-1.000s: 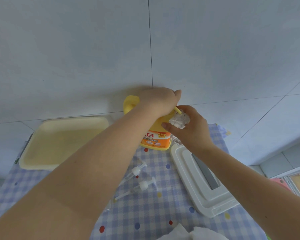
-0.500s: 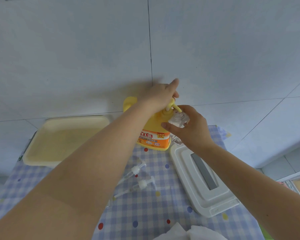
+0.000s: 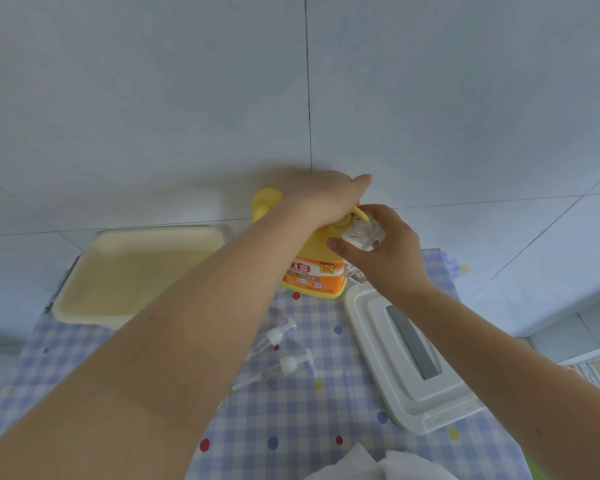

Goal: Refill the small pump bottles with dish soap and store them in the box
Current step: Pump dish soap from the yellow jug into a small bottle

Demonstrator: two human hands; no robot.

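Left hand (image 3: pixel 326 195) presses the dish soap jug (image 3: pixel 314 268) pump, fingers extended. Right hand (image 3: pixel 385 251), at 3 o'clock of the jug, grips 1 small clear bottle (image 3: pixel 362 233) under the spout.

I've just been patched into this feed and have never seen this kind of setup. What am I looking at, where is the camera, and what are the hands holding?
There is no machine: a person works with bare hands, and the single camera sits on their head, looking forward and down. The left hand presses the pump of a large yellow dish soap jug. The right hand grips a small clear bottle under the yellow spout. On the blue checked tablecloth lie two loose white pump heads, a cream tray and a white lid with a grey strip.
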